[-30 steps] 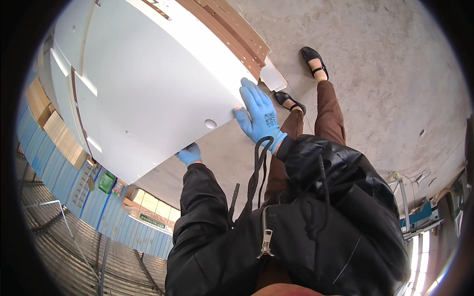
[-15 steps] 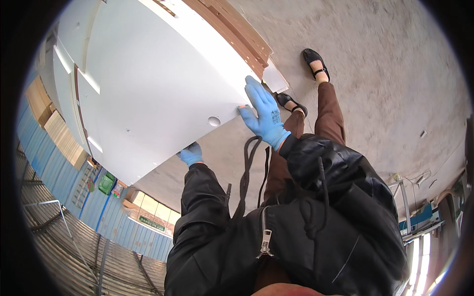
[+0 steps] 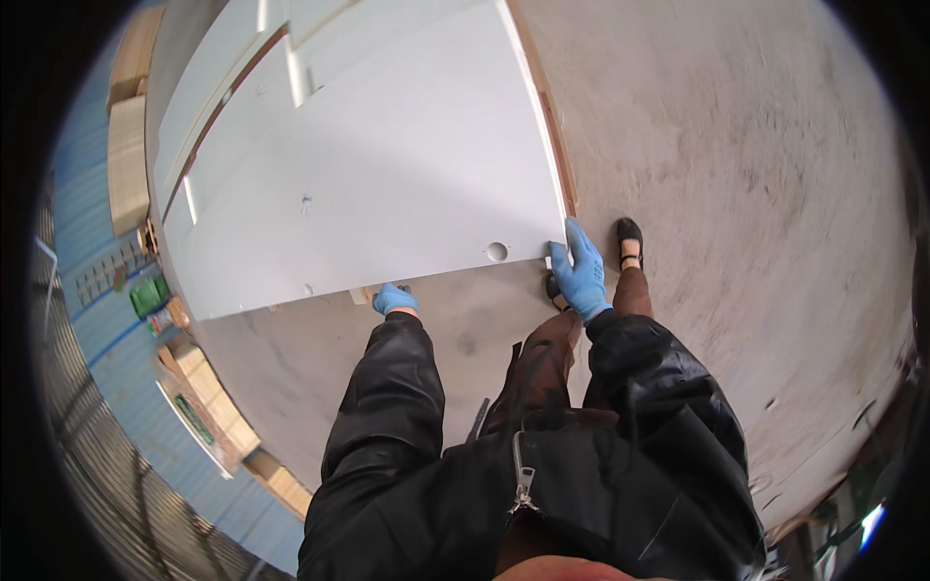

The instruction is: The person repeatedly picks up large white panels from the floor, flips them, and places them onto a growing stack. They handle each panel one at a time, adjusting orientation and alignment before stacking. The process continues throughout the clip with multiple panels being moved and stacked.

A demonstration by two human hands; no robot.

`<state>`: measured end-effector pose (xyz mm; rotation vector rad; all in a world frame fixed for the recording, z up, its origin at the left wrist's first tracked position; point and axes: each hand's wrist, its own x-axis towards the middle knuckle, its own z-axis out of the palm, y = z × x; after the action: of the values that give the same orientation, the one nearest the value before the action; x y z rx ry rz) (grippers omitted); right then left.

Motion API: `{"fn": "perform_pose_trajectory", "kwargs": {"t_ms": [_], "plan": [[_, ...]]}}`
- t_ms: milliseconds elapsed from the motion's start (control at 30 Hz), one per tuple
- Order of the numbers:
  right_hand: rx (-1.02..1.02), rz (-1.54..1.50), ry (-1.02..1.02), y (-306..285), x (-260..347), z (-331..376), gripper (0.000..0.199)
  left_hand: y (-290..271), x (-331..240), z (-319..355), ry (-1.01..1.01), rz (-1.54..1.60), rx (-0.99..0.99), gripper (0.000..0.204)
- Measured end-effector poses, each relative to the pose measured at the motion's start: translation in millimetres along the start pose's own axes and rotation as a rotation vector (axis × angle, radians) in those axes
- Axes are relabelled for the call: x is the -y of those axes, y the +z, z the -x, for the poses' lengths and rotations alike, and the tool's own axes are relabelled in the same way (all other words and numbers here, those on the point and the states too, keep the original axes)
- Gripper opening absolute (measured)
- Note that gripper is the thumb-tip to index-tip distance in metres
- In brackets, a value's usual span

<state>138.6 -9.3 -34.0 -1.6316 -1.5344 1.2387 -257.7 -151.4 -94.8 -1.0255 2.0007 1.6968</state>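
A large white panel (image 3: 407, 184) with a round hole near its corner spreads out ahead of me. My right hand (image 3: 583, 276), in a blue glove, is at the panel's near right corner. Its thumb lies at the near edge and its fingers run along the right side, so the corner sits between them. My left hand (image 3: 395, 299), also blue-gloved, is closed at the near edge, left of the hole. Its fingertips are partly hidden, and I cannot tell whether they grip the edge. Beside it a small pale piece (image 3: 361, 294) shows below the panel.
Brown edging (image 3: 559, 145) runs beneath the panel's right side. Concrete floor (image 3: 746, 194) extends to the right. Pale stacked boards (image 3: 128, 165) stand far left by a blue wall (image 3: 82, 194), with a green container (image 3: 149, 295) nearer. My shoe (image 3: 630, 237) is close to the right corner.
My view has turned, and the panel's near edge now lies more level. Both hands stay at that edge. Less of the brown layers shows on the right side.
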Motion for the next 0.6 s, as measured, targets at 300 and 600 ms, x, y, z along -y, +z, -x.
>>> {"fn": "perform_pose_trajectory", "kwargs": {"t_ms": [300,600], "plan": [[0.257,0.017,0.148,-10,9,-19,0.050,-33,-63,-7,-0.071,0.051,0.131,0.078],[0.858,1.050,0.107,-35,76,-91,0.059,-20,-110,-37,-0.145,0.153,0.167,0.067]]}}
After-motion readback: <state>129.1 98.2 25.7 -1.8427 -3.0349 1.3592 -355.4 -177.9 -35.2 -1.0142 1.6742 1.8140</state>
